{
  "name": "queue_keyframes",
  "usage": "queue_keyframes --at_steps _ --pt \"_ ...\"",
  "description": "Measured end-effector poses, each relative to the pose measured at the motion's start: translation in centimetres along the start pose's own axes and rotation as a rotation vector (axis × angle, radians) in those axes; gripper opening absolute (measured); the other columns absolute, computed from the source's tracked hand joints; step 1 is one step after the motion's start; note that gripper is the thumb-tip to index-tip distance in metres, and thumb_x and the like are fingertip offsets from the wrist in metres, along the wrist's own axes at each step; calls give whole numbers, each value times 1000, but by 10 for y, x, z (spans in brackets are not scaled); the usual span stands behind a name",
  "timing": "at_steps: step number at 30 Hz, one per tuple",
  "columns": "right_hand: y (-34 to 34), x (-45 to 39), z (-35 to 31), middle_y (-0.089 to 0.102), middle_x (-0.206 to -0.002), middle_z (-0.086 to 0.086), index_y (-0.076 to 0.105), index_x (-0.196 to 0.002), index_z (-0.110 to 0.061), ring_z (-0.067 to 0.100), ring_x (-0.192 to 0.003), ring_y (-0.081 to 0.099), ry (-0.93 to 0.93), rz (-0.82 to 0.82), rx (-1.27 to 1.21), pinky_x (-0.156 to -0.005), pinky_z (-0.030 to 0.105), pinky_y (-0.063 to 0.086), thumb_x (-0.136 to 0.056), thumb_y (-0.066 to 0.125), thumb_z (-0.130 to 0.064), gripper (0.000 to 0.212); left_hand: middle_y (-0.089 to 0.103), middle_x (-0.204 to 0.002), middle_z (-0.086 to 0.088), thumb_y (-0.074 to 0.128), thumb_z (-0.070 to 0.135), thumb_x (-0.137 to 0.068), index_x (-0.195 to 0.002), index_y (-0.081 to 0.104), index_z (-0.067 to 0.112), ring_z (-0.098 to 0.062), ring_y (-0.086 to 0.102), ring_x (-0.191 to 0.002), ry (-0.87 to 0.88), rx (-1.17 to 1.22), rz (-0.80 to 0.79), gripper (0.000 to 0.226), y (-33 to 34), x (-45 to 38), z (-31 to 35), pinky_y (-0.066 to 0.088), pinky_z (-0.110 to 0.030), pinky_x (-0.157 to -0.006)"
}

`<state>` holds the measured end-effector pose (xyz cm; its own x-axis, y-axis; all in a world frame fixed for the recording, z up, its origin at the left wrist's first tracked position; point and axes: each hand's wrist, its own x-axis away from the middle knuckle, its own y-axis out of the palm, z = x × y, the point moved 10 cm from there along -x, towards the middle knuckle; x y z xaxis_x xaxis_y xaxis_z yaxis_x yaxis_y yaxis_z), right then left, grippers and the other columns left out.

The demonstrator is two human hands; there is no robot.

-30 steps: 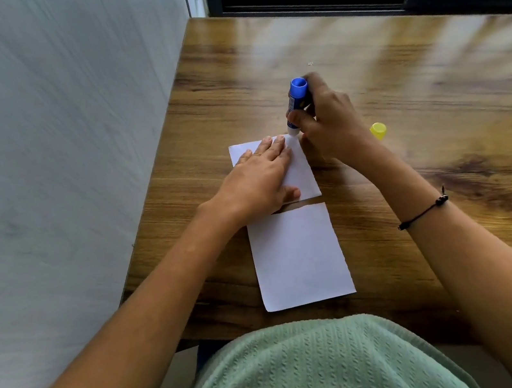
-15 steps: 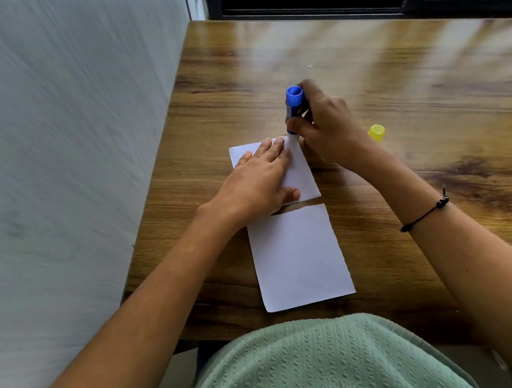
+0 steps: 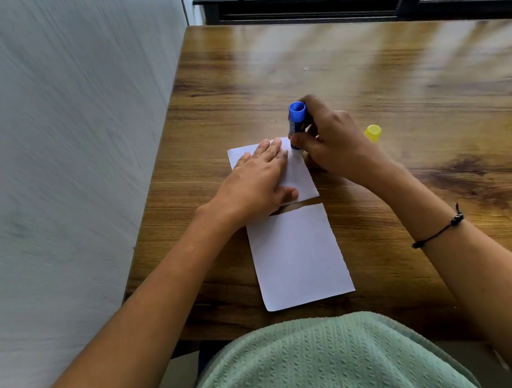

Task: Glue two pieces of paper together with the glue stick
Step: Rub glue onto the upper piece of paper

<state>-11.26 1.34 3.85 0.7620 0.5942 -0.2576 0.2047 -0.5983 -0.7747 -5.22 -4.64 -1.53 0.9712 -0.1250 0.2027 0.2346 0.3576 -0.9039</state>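
I see my left hand (image 3: pixel 257 181) lying flat, palm down, fingers straight and close together, thumb tucked in toward me. My right hand (image 3: pixel 332 143) is curled in a closed grip, thumb and fingers wrapped tight, knuckles up. Both forearms reach forward and converge, and a dark cord circles the right forearm.

Blue glue stick (image 3: pixel 297 118); yellow cap (image 3: pixel 373 133); white papers (image 3: pixel 299 256); brown wood-grain table (image 3: pixel 418 99); green knit top (image 3: pixel 312 374).
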Motion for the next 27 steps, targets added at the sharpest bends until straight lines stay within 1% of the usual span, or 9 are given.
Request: queue_keyframes --at_steps 2,8,11,13,15,17,23,27 --pt "0 4 -2 60 -87 7 45 -110 -3 30 -74 56 -9 -10 -2 -66 33 40 -85 57 -10 29 1 -156 -4 50 36 -88 -143 7 13 -15 -4 -142 -1 -3 -1 73 0 0 0 2 -33 -114" --pt "-2 15 -7 60 -89 4 45 -112 -3 33 -77 59 -34 -23 -1 -68 38 43 -84 58 -8 30 0 -156 -5 49 36 -88 -143 7 13 -16 -4 -142 -4 -21 -4 73 1 -1 0 2 -34 -115" --pt "-3 22 -7 57 -88 1 46 -111 -3 31 -75 57 -39 -22 10 -64 28 35 -84 58 -8 30 1 -156 -5 45 33 -90 -143 8 12 -16 -3 -143 -2 -41 10 68 0 -1 0 3 -34 -115" --pt "-4 26 -9 61 -89 5 46 -110 -4 30 -74 57 -53 -24 9 -62 25 32 -83 59 -8 30 1 -156 -6 44 33 -91 -143 8 11 -17 -3 -143 -2 -50 12 67 0 -2 0 3 -34 -115" --pt "-5 30 -14 65 -90 13 46 -110 -2 31 -73 56 -79 -28 27 -62 27 33 -84 59 -7 30 1 -156 -6 44 33 -91 -143 7 11 -17 -3 -143 -2 -55 7 67 0 -2 0 3 -35 -115" --pt "-7 35 -19 66 -88 17 46 -110 -2 33 -70 57 -97 -40 41 -60 30 36 -84 59 -7 29 1 -156 -6 44 33 -91 -143 7 11 -17 -3 -143 -2 -60 4 68 1 -2 0 3 -35 -115" --pt "-5 48 -28 68 -88 17 47 -110 0 32 -69 58 -119 -113 41 -64 40 45 -83 59 -7 30 1 -156 -7 44 33 -91 -143 7 11 -18 -3 -143 0 -63 10 68 1 -3 0 3 -35 -115" --pt "-6 53 -29 67 -89 15 48 -109 -1 30 -69 58 -119 -136 16 -65 38 46 -82 60 -6 30 1 -155 -7 43 32 -92 -143 7 11 -18 -2 -143 3 -95 19 66 1 -4 1 3 -34 -115"
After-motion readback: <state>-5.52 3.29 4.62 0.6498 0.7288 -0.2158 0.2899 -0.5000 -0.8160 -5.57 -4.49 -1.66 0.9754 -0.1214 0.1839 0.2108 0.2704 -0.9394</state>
